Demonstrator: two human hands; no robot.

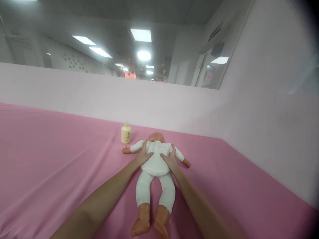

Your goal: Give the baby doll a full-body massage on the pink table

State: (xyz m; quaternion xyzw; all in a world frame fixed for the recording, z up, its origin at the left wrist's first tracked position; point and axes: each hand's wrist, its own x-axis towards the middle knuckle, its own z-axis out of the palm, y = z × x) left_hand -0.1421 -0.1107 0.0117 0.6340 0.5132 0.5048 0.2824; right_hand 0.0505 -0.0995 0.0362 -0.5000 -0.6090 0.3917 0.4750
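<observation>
A baby doll point(157, 166) in white lies on its back on a pink sheet, head toward the wall and bare feet toward me. Its arms spread out to both sides. My left hand point(144, 155) clasps the left side of the doll's torso, thumb across the chest and fingers pointing up toward the armpit. Mirroring it, my right hand point(170, 157) holds the right side, its thumb also on the chest. Fingers under the doll's sides are partly hidden. Beyond the doll's outstretched arm on the left stands a pale yellow bottle point(126, 134), upright.
The pink sheet point(62, 159) has creases on the left. A white wall point(112, 96) rises behind it, with a wide window point(154, 43) above that shows ceiling lights. Another white wall point(274, 116) closes off the right side.
</observation>
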